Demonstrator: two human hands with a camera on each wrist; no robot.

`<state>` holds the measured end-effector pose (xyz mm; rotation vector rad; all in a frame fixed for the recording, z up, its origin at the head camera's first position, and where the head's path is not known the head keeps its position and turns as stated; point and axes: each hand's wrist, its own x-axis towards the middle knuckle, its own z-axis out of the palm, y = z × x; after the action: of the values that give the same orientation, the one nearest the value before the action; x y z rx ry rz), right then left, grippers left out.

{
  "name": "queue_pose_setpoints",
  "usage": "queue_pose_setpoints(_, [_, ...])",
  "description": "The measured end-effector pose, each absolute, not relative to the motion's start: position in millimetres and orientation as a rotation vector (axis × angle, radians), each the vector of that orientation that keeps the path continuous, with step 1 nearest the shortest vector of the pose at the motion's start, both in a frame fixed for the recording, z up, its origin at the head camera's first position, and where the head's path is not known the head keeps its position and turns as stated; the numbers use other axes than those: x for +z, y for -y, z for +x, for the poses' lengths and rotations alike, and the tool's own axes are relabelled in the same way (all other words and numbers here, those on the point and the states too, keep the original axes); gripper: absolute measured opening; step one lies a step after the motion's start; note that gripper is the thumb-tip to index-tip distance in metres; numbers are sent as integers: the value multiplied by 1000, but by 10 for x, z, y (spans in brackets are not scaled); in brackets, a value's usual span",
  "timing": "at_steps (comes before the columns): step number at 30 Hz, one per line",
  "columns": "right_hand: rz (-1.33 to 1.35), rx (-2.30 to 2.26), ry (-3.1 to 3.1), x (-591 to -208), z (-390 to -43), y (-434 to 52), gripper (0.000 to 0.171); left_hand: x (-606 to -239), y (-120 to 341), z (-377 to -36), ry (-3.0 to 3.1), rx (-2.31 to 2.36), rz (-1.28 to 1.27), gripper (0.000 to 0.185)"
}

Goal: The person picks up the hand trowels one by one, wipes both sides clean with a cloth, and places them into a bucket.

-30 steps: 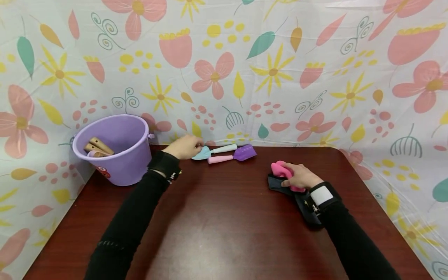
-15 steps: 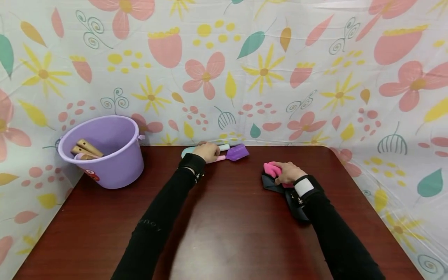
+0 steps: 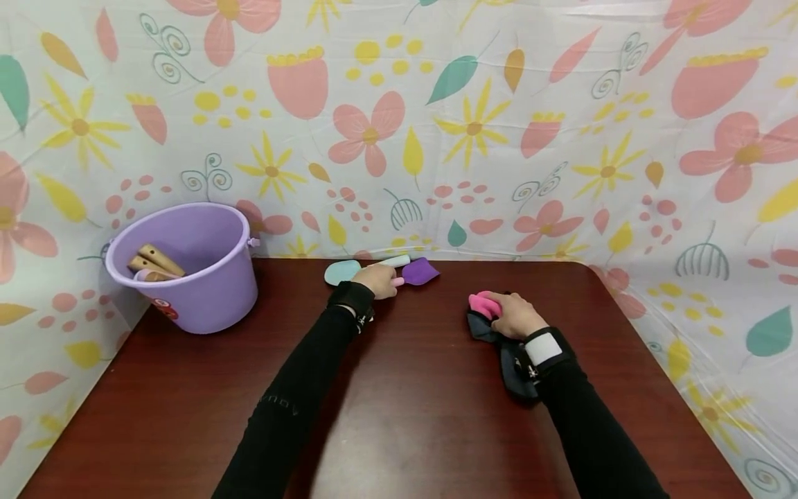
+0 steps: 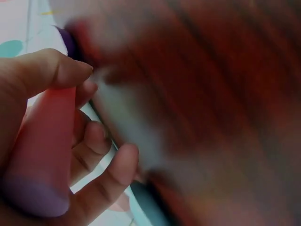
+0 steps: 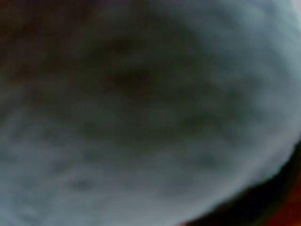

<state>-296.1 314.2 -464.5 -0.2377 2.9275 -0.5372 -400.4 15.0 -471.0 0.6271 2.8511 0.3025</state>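
Observation:
My left hand (image 3: pixel 376 281) pinches the pink handle of a toy shovel (image 3: pixel 420 272) with a purple blade, at the back of the table. In the left wrist view the thumb lies over the pink handle (image 4: pixel 42 146), with the fingers curled behind it. Just behind that hand lies a light blue toy shovel (image 3: pixel 341 272) with a pale handle. At the right, my right hand (image 3: pixel 519 317) grips a soft bundle of pink material (image 3: pixel 483 304) and dark grey cloth (image 3: pixel 517 378). Blurred grey cloth (image 5: pixel 141 179) fills most of the right wrist view.
A purple bucket (image 3: pixel 231 298) stands at the back left with several tool handles (image 3: pixel 161 260) in it, some of them wooden. A flower-printed sheet (image 3: pixel 368 135) hangs behind the dark red-brown table (image 3: pixel 411 416).
My left hand has moved right, from over the blue shovel to the purple shovel's pink handle, and has taken hold of it. My right hand stays on the bundle, whose dark cloth has shifted slightly.

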Motion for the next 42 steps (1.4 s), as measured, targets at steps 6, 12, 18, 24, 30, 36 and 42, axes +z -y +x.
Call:
queue_pose_setpoints(6, [-309,-691,-3020,-4649,-2922,-3164,55,-4694,-30,-3824,-2863,459,733,26])
queue_pose_setpoints(12, [-261,-951,-3113,-4432,-2848,-3075,49,-4639,127,-3637,-2807,791,718,27])
queue_pose_setpoints(18, [-252,-1244,-3134,-4028,-2707,-2902,51,-4407,265,-3410,-2859,916,729,26])
queue_pose_setpoints(24, [-274,-1552,-3110,-3769,-2572,-2616,55,-4223,389,-3168,-2922,1044,746,19])
queue_pose_setpoints(30, [-367,-1908,-2970,-3671,-2532,-2313,51,-4084,419,-3040,-2951,1158,814,17])
queue_pose_setpoints(36, [-385,-1777,-3063,-3712,-2601,-2086,48,-3949,405,-2899,-3010,1236,790,23])
queue_pose_setpoints(42, [-411,-1611,-3192,-3796,-2644,-1946,53,-3884,377,-2808,-3025,1330,720,24])
